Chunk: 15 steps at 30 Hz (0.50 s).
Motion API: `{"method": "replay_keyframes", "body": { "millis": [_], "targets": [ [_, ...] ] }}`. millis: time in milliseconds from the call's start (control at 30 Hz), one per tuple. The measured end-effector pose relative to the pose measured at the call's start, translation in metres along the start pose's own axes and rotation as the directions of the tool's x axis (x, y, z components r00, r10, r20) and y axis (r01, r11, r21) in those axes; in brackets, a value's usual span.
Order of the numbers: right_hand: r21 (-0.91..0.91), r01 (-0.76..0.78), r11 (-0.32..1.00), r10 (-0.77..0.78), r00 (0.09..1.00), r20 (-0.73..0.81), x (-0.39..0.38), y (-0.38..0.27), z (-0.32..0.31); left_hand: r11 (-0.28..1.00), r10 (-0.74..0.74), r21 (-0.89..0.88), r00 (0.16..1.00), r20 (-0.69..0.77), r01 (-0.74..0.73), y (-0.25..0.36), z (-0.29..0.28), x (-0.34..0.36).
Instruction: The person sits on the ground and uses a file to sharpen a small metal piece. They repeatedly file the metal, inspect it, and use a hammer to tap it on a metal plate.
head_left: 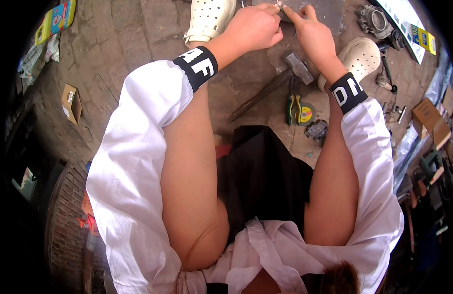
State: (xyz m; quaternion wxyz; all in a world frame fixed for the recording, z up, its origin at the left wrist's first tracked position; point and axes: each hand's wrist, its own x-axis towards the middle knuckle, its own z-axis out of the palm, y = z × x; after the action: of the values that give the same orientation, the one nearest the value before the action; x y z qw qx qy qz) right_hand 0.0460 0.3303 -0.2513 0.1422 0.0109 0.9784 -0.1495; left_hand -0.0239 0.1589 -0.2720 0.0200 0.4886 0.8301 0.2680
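At the top edge of the head view my two hands meet over a dark flat metal block [329,14]. My left hand [253,27] is closed, its fingertips pinching at a tiny pale, shiny piece [279,4] too small to name. My right hand [312,36] reaches the same piece with its index finger stretched toward it and the other fingers bent. Part of that grip is cut off by the frame. Below the hands a hammer [299,68] lies on the ground, its wooden handle slanting to the lower left. Beside it are pliers [291,109] with green and yellow handles.
A yellow-labelled disc [307,113] and a small metal casting [317,129] lie near the pliers. My pale clogs [211,17] flank the work area. Right: a round metal housing [374,22], cardboard boxes [430,120], loose tools. Left: a small open carton [71,104], a yellow package [55,20].
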Motion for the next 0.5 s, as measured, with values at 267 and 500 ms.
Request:
{"method": "replay_keyframes", "body": {
  "millis": [267,500],
  "targets": [
    [-0.013,-0.040,0.999,0.038,0.992,-0.119,0.008,0.017,0.014,0.995,-0.096,-0.011,0.975,0.203,0.100,0.006,-0.010,0.010],
    [0.000,0.070,0.998,-0.069,0.982,-0.178,-0.004,0.019,0.027,0.997,-0.070,-0.006,0.988,0.140,0.071,0.001,-0.004,0.003]
  ]
}}
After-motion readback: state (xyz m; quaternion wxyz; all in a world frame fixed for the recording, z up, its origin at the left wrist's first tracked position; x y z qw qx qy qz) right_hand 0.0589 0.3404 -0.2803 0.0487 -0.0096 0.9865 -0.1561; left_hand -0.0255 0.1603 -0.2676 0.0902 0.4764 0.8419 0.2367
